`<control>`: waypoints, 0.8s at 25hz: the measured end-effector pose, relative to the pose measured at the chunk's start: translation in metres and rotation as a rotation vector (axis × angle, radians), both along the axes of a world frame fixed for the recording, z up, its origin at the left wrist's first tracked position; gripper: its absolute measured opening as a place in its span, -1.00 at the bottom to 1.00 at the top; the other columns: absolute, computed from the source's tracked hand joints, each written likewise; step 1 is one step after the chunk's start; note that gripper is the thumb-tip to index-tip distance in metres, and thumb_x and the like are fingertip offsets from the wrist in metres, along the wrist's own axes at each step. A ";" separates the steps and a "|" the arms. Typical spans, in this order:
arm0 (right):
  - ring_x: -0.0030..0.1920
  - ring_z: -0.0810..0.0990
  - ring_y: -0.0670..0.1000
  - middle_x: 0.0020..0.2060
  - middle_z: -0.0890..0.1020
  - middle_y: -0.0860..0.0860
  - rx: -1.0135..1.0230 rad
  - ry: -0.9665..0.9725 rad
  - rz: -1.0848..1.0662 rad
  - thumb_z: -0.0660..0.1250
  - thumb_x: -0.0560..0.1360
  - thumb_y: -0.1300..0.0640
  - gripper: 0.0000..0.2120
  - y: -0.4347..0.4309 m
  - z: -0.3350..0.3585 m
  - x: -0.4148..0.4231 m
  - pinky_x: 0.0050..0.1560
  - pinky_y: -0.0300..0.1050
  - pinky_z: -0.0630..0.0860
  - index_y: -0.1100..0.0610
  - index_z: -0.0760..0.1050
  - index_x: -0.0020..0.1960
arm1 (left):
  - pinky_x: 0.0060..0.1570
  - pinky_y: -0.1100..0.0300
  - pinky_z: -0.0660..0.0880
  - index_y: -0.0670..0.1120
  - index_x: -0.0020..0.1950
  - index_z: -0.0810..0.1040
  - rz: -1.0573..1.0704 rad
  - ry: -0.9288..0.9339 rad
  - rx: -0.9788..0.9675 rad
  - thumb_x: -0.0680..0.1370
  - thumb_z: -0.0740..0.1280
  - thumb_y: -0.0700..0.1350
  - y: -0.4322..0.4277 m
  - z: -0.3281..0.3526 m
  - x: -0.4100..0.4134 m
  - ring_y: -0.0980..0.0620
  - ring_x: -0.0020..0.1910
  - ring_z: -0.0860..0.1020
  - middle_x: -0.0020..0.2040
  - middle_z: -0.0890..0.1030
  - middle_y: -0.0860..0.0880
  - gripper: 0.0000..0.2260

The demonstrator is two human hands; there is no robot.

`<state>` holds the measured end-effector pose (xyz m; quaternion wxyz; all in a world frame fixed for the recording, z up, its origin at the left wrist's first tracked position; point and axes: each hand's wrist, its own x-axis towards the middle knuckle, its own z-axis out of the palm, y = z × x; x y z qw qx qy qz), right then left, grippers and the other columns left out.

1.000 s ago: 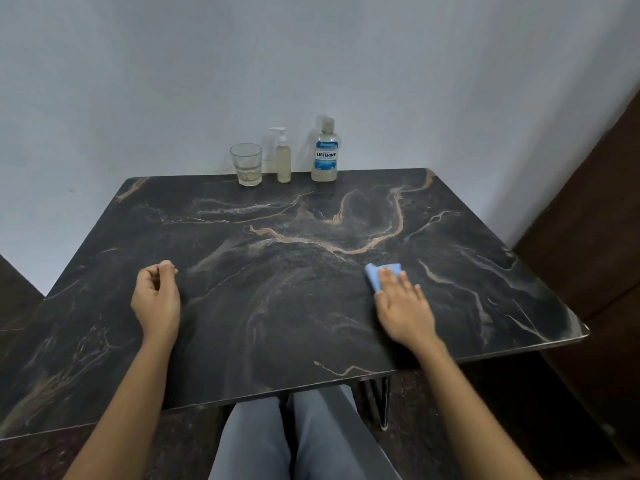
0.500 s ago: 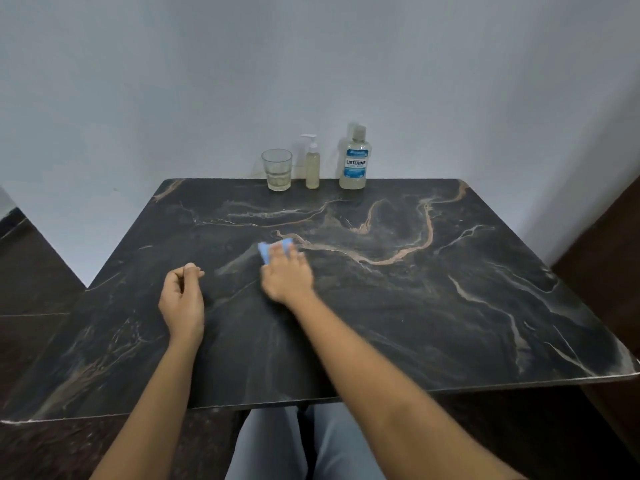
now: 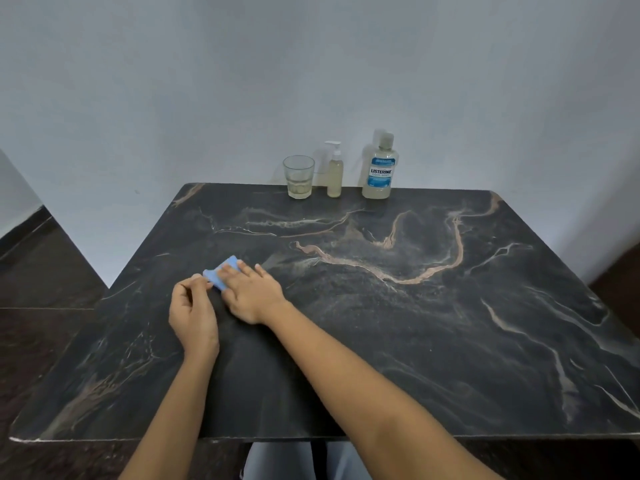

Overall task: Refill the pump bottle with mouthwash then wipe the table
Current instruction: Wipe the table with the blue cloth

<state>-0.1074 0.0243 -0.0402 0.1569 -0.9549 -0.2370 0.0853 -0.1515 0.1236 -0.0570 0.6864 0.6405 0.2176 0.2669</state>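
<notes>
Mouthwash bottle (image 3: 380,168), one of it, stands upright at the far edge of the bench (image 3: 433,341), well beyond and to the right of the right grip. Just left of it stands one pump bottle (image 3: 335,173), upright, holding pale yellowish liquid, and left of that one clear glass (image 3: 299,176) with a little pale liquid at the bottom. The three stand in a row against the wall (image 3: 242,81), near one another but apart.

The head view is the only one. It shows two bare hands over the dark marbled bench top. The right hand (image 3: 251,294) lies palm down with its fingers spread flat, pressing one blue cloth (image 3: 221,271) against the surface; the grip here is open and flat, pinning the cloth rather than closing round it. The cloth sticks out past the fingertips, on the far-left side of the hand. The left hand (image 3: 194,313) rests directly left of the right grip, loosely curled, with its thumb and forefinger close against the cloth's near-left corner; whether they pinch the cloth or only touch it I cannot tell. Both forearms reach in from the near edge, the right one crossing diagonally towards the left. One pair of light trouser legs (image 3: 294,462) shows below the bench edge.
</notes>
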 end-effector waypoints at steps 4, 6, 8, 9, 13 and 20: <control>0.56 -0.03 0.03 0.56 0.06 -0.04 0.000 0.014 -0.221 -0.09 0.63 0.04 -0.49 -0.044 0.004 0.056 0.52 0.06 -0.12 0.09 0.00 0.57 | -0.21 0.45 0.36 0.11 -0.19 0.53 -0.074 0.041 0.133 0.52 0.24 0.17 0.002 -0.005 0.001 0.35 -0.25 0.50 -0.16 0.64 0.16 -0.81; 0.56 -0.01 0.06 0.56 0.08 0.01 0.012 -0.003 -0.343 -0.09 0.63 0.05 -0.49 -0.084 0.005 0.075 0.52 0.08 -0.10 0.11 0.02 0.56 | -0.27 0.51 0.35 0.09 -0.18 0.52 -0.113 0.041 0.211 0.53 0.23 0.18 0.001 -0.007 0.002 0.36 -0.27 0.50 -0.18 0.64 0.15 -0.78; 0.56 0.00 0.08 0.56 0.09 0.05 0.010 -0.015 -0.458 -0.11 0.63 0.04 -0.49 -0.129 0.006 0.087 0.51 0.11 -0.08 0.13 0.02 0.56 | -0.29 0.47 0.36 0.08 -0.18 0.51 -0.145 0.042 0.264 0.53 0.23 0.20 0.000 -0.009 0.004 0.32 -0.32 0.48 -0.22 0.61 0.11 -0.77; 0.55 0.01 0.09 0.55 0.09 0.07 -0.003 -0.028 -0.517 -0.12 0.63 0.04 -0.49 -0.152 0.006 0.090 0.51 0.12 -0.06 0.14 0.02 0.56 | -0.28 0.40 0.38 0.09 -0.18 0.51 -0.159 0.046 0.278 0.52 0.23 0.21 -0.001 -0.009 0.006 0.30 -0.34 0.47 -0.23 0.60 0.09 -0.76; 0.55 0.00 0.09 0.56 0.09 0.07 -0.046 -0.046 -0.720 -0.14 0.64 0.04 -0.49 -0.238 0.003 0.074 0.52 0.12 -0.04 0.15 0.01 0.56 | -0.26 0.32 0.37 0.12 -0.18 0.51 -0.185 0.063 0.300 0.53 0.23 0.22 -0.004 -0.008 0.014 0.32 -0.34 0.47 -0.23 0.60 0.08 -0.77; 0.56 -0.06 0.08 0.57 0.01 0.03 -0.049 -0.006 -1.013 -0.14 0.62 0.05 -0.47 -0.278 -0.001 -0.021 0.54 0.09 -0.10 0.13 -0.04 0.57 | -0.31 0.54 0.32 0.06 -0.18 0.53 -0.163 0.067 0.278 0.55 0.21 0.19 -0.010 0.001 0.017 0.38 -0.30 0.48 -0.22 0.61 0.11 -0.74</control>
